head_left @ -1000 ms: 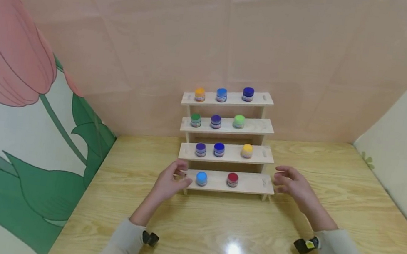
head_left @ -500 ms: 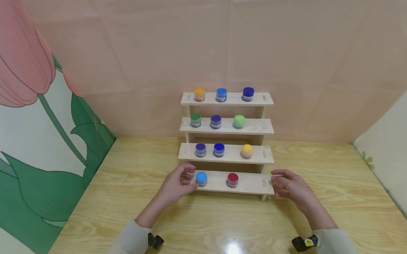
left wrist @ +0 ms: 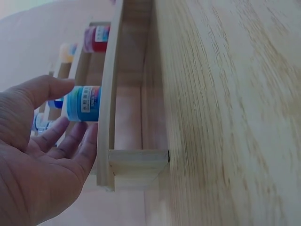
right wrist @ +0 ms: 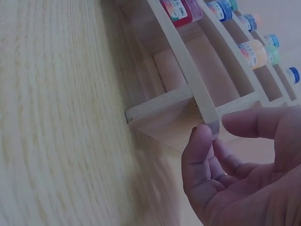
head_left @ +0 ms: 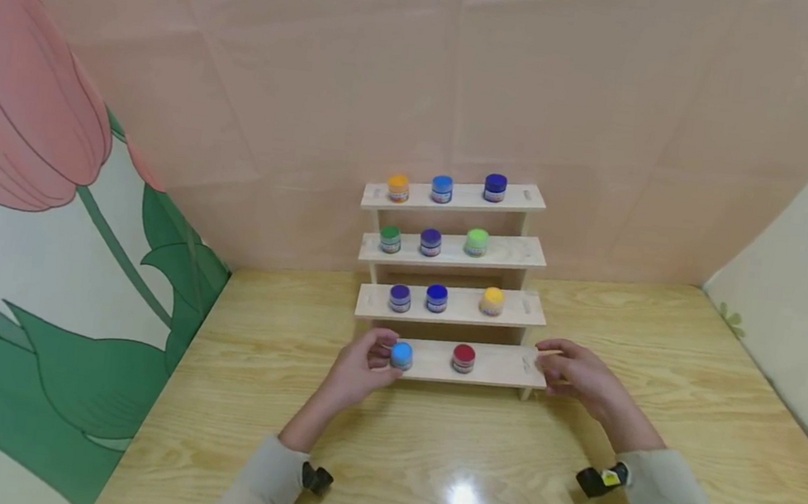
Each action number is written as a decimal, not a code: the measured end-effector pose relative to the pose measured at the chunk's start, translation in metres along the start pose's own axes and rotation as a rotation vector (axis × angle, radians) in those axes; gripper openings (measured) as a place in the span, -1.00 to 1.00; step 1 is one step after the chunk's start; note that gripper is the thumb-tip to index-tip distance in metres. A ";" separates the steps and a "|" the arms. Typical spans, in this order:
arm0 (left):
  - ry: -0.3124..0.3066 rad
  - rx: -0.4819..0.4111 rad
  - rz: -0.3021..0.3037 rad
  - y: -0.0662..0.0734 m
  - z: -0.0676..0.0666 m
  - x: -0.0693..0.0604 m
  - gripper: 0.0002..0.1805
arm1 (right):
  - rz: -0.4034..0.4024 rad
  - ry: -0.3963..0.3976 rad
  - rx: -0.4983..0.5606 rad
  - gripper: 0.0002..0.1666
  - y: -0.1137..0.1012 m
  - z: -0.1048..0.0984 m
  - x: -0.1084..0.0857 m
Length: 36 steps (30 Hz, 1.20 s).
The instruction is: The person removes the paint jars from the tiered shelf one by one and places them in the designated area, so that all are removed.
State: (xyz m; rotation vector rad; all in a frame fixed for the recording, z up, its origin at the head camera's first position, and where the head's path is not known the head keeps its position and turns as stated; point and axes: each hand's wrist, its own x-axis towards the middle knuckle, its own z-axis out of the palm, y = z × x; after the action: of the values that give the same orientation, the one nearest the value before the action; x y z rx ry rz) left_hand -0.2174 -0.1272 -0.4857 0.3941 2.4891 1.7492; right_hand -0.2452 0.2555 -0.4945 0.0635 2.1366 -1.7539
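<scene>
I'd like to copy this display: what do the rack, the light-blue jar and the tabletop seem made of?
Rack: probably bare wood, matt, from its pale, unpainted-looking boards.
Light-blue jar: perhaps plastic, given its smooth, evenly coloured lid; glass walls remain possible.
Tabletop: wood or printed laminate, glossy, judging by the grain and bright reflection.

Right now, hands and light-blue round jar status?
Left hand around light-blue jar, contact unclear. Right hand at lowest wooden shelf. Jar upright; no obstruction visible.
</scene>
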 end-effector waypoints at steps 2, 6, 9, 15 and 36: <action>-0.002 0.007 -0.002 0.000 0.001 0.001 -0.45 | 0.008 -0.008 0.013 -0.38 0.000 0.001 0.000; -0.001 0.043 -0.024 -0.001 0.004 0.003 -0.47 | 0.018 -0.019 0.047 -0.40 0.002 0.002 0.001; 0.003 0.083 -0.031 -0.001 0.006 0.005 -0.49 | 0.019 -0.028 0.079 -0.44 0.003 0.002 0.001; 0.004 0.148 -0.054 -0.002 0.010 0.009 -0.49 | 0.008 -0.056 0.127 -0.52 0.005 0.000 0.002; 0.061 0.095 -0.050 0.002 -0.030 -0.005 -0.55 | 0.055 -0.085 0.173 -0.49 0.004 -0.003 0.004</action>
State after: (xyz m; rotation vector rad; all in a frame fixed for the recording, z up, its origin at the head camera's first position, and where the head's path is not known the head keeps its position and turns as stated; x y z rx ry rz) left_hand -0.2185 -0.1554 -0.4740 0.2866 2.6076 1.6537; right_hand -0.2483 0.2581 -0.4985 0.0910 1.9029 -1.8703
